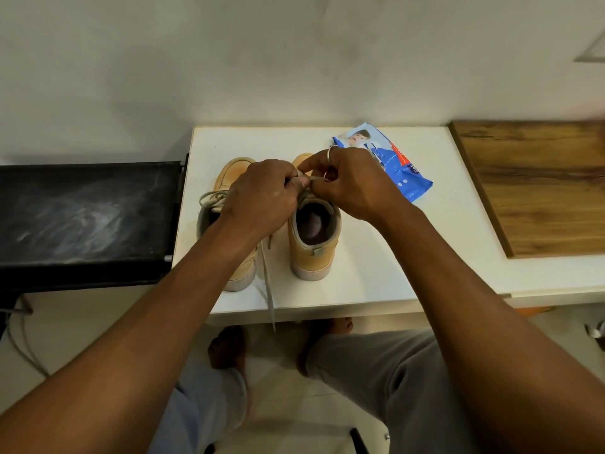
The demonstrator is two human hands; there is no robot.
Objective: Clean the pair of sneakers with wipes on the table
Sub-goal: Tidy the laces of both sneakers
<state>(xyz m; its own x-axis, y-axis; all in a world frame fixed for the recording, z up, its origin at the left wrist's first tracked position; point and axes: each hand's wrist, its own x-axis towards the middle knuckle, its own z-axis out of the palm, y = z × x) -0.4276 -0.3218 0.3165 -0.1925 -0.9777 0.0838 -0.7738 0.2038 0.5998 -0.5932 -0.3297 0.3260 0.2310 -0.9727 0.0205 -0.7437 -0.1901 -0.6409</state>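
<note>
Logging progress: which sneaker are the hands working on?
The sneaker beside the wipes pack: left hand and right hand pinch its lace.

A black panel (pixel 85 217), smeared with pale dusty streaks, lies on the left, its edge just beside the white tabletop (pixel 376 257). On the right a brown wooden board (pixel 540 188) with dark grain lies flat on the white surface. A plain pale wall (pixel 262 60) rises behind. Below the tabletop's near edge, two bare feet (pixel 229 348) stand on light floor tiles (pixel 288 404), with legs in grey trousers (pixel 376 371) above them. A grey cable (pixel 24 348) trails across the floor at far left.
</note>
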